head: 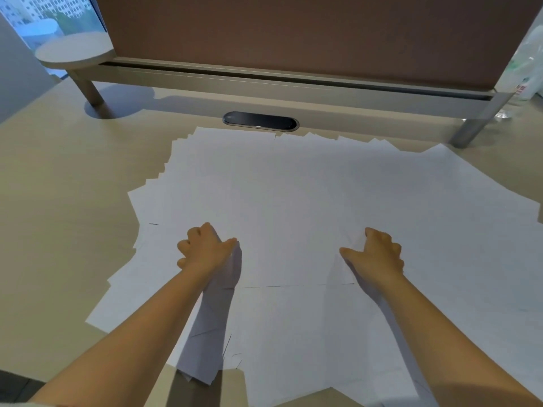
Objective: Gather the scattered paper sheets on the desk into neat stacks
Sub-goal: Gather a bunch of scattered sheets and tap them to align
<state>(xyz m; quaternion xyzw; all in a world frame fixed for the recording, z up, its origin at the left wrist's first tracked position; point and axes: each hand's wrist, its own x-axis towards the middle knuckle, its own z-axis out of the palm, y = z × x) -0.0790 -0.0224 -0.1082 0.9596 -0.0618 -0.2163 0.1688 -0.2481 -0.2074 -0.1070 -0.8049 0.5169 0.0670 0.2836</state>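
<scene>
Fingers (191, 240) of left hand (205, 249) curled under, knuckles up, thumb stretched toward the middle, resting on the white paper sheets (293, 201); whether anything is pinched under the palm cannot be told. Fingers (385, 240) of right hand (374, 255) likewise bent, tips pressing down on a slightly creased sheet, thumb pointing inward; no clear grip visible, so whether clamped or merely pressing stays uncertain. Both bare forearms reaching in from the near edge of the table (64, 207), hands well apart, one on each side of the centre of the spread.

Paper sheets fanned loosely across the middle of the table, overlapping at many angles, staggered corners showing along the left side and the far side. Far fringe of the spread touching or just short of a dark oval cable port (260, 121) set into the table near its far edge. Right part of the spread running out toward the right edge; a few sheets hanging over the near edge between the arms and under the left forearm.

Behind the port, a raised beige shelf (264, 80) on round metal legs spanning the far edge, backed by a brown partition panel (293, 30). Round shelf end at the far left corner, window (44, 13) beyond. Crumpled clear plastic bag (526, 63) at the far right corner.
</scene>
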